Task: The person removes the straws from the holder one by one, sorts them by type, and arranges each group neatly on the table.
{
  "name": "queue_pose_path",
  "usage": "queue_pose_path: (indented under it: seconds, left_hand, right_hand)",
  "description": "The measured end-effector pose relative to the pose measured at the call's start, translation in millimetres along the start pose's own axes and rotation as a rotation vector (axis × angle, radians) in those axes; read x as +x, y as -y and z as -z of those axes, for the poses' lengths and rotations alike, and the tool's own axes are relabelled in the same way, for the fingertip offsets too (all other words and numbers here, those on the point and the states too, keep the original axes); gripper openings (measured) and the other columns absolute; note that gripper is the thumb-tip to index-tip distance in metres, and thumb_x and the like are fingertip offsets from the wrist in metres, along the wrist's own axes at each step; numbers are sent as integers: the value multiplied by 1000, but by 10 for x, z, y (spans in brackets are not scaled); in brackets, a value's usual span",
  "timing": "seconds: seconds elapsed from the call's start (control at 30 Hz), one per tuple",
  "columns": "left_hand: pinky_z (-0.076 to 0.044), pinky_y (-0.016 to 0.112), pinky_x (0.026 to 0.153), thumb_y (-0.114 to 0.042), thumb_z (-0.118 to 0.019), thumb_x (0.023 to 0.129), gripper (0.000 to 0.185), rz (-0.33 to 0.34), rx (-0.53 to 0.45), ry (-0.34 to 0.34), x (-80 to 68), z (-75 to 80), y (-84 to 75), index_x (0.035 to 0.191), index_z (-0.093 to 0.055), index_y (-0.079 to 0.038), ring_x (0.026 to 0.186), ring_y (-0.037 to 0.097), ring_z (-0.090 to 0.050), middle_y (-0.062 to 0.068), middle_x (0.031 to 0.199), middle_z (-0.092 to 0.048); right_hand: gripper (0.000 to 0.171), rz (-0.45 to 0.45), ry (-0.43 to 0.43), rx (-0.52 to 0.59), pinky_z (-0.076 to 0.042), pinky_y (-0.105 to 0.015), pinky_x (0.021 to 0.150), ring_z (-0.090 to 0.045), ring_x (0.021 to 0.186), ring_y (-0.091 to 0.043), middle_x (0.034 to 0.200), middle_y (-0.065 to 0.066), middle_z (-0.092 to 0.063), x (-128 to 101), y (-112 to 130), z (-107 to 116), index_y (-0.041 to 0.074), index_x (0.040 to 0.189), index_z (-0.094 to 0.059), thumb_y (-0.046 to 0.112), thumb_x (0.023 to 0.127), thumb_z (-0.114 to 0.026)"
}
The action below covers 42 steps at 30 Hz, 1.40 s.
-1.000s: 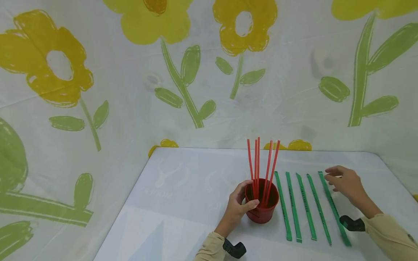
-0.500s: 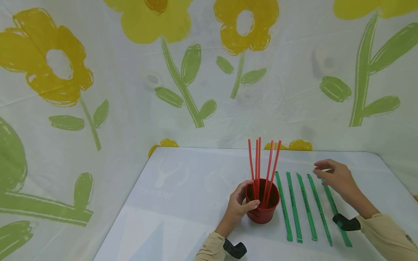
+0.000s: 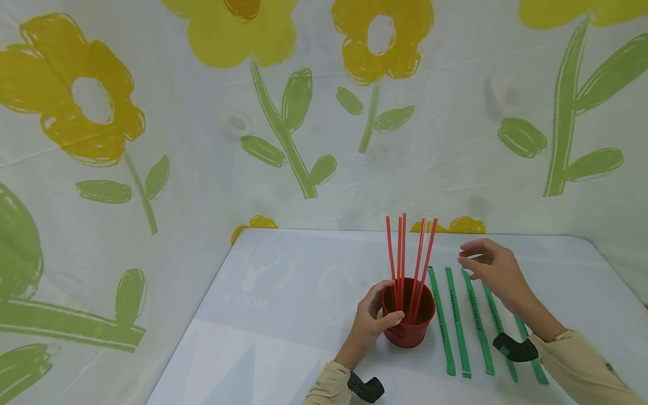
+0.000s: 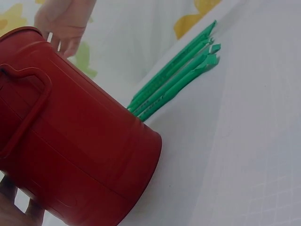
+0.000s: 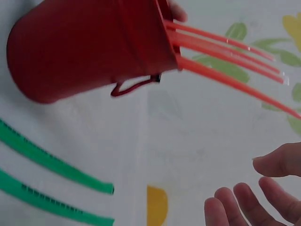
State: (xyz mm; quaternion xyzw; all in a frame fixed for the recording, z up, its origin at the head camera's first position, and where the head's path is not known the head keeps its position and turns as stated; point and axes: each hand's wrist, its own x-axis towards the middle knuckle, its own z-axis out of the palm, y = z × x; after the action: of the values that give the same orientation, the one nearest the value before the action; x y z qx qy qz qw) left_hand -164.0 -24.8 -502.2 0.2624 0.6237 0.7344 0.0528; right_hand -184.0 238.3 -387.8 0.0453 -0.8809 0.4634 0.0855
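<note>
Left hand grips cup holding red straws; right hand, fingers loosely spread and empty, above green straws.

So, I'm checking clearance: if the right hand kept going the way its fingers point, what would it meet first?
Probably the thin red plastic straws standing in the red cup; the right hand points left at them, though depth is unclear.

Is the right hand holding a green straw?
No. The right hand hovers open above the green straws, holding nothing.
</note>
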Motion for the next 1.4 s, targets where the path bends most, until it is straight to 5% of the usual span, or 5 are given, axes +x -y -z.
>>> queue_pose_path:
  seconds: [0.33,0.63,1.0,1.4]
  left_hand:
    - [-36,35,104,-25,-64,87,56,-22,6,-8,6,-1,13,138,-43,-18,125,22,-46,3,136,-49]
    - [-36,34,105,-21,-64,87,56,-26,5,-8,12,-4,16,138,-42,-16,125,22,-46,5,136,-49]
    - [-35,34,105,-18,-64,87,57,-8,23,22,-22,-35,-326,138,-40,-3,125,28,-46,16,135,-49]
    - [-34,40,105,-20,-64,87,58,31,71,42,6,-6,-369,138,-41,-5,126,22,-46,12,136,-50]
  right_hand:
    - [35,55,-28,83,-56,-28,65,-59,83,-2,107,-18,-61,0,171,-272,1,117,-53,26,93,-60]
    - [38,67,-68,142,-54,-21,66,-63,87,-15,106,-17,-62,-34,231,-504,1,117,-50,22,90,-65]
    - [37,80,-83,212,-55,-23,64,-66,80,-15,100,-18,-64,-51,209,-622,-1,115,-50,17,88,-68]
    - [28,112,-102,245,-54,-20,65,-65,78,-13,94,-16,-63,-30,181,-689,-2,110,-51,6,87,-66]
